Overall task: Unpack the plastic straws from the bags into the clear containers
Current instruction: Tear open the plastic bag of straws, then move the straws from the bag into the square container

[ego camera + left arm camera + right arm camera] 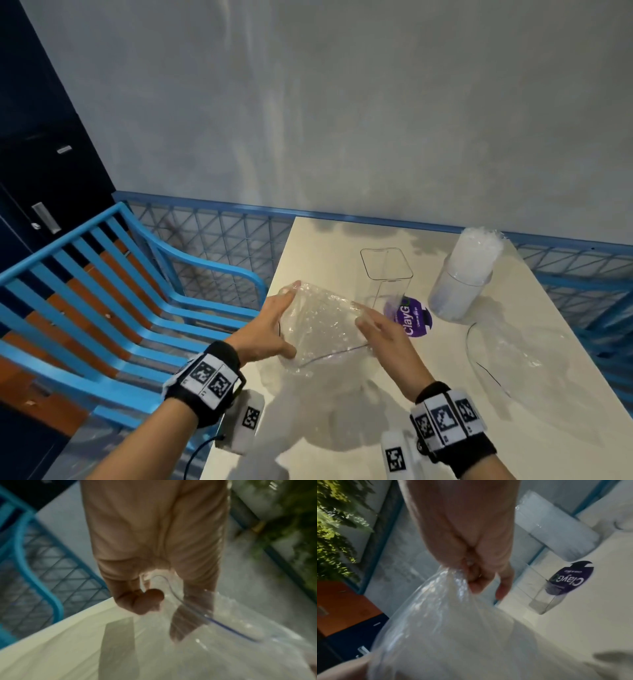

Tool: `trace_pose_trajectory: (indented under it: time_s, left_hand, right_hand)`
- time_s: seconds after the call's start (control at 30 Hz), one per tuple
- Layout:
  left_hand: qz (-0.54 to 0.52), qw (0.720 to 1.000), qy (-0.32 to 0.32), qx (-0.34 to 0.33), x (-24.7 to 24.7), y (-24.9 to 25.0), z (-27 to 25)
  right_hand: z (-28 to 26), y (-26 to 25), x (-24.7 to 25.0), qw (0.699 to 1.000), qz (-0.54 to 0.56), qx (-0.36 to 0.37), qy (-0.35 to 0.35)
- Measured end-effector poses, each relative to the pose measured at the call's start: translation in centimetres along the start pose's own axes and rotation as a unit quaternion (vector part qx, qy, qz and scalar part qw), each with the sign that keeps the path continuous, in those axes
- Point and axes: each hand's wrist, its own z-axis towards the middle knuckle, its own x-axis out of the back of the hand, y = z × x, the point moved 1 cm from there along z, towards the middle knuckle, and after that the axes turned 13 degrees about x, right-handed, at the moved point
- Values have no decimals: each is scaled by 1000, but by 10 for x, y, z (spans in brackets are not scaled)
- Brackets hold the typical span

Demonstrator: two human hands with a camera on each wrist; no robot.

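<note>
Both my hands hold a crumpled clear plastic bag (322, 322) up above the left part of the white table (342, 428); no straws show inside it. My left hand (287, 318) pinches its left edge, thumb below; the left wrist view shows the hand (154, 599) on the bag's zip strip (231, 627). My right hand (368, 320) grips the bag's right side, fingers curled on bunched plastic (445, 615) in the right wrist view. Behind the bag stands an empty clear square container (387, 274). To its right, a round clear container (459, 284) is packed with white straws.
Another flattened clear bag (507, 349) lies on the table's right side. A purple sticker (414, 318) is stuck on the tabletop by the square container. A blue slatted chair (137, 291) stands close against the table's left edge, with a blue mesh railing (222, 240) behind it.
</note>
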Motion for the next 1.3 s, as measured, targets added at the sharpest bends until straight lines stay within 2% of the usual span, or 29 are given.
trace_pose_trajectory:
  time_s: [0.07, 0.13, 0.2, 0.33, 0.43, 0.5, 0.57, 0.63, 0.7, 0.8, 0.87, 0.93, 1.03, 1.1, 1.17, 1.23, 1.3]
  left_hand:
    - [-35, 998, -54, -20, -5, 6, 1]
    - [-100, 991, -80, -32, -2, 8, 8]
    - [-127, 990, -68, -8, 3, 4, 16]
    - [-29, 996, -72, 48, 2, -1, 19]
    - [36, 996, -69, 34, -2, 6, 19]
    - [64, 993, -92, 18, -5, 15, 15]
    - [59, 990, -125, -8, -9, 22, 12]
    - [45, 988, -143, -27, -12, 25, 11]
    - [56, 988, -142, -27, -12, 21, 11]
    - [102, 989, -107, 29, -8, 5, 13]
    - [140, 981, -85, 104, -8, -1, 11]
    - [106, 976, -125, 141, -11, -4, 9]
    - [-77, 977, -167, 107, -10, -7, 9]
    - [-180, 970, -148, 71, -10, -9, 8]
    - [-242, 962, -121, 49, -18, -12, 9]
    - [-214, 974, -61, 51, -27, -14, 8]
    - [-92, 993, -18, 76, -29, -13, 7]
  right_hand:
    - [-2, -3, -5, 996, 20, 7, -85]
    - [-3, -5, -7, 993, 33, 28, -106]
    - [-2, -1, -2, 996, 30, 48, -72]
    - [-3, 10, 10, 999, 43, 21, 7]
    - [-3, 14, 14, 998, 47, -10, 30]
    - [-2, 16, 15, 999, 30, -7, -14]
    - [1, 13, 12, 995, 28, 4, -94]
    - [6, 6, 12, 992, 46, -1, -119]
    - [12, 3, 17, 996, 54, -14, -73]
    - [14, 18, 27, 991, 59, -121, 25]
    - [11, 33, 24, 979, 52, -193, 43]
    - [13, 40, 16, 976, 15, -214, 42]
    - [17, 33, 11, 983, -57, -166, 57]
    - [16, 28, 12, 985, -107, -109, 77]
    - [14, 30, 13, 981, -138, -91, 100]
    - [11, 35, 11, 975, -167, -92, 114]
    - [12, 37, 8, 973, -169, -82, 137]
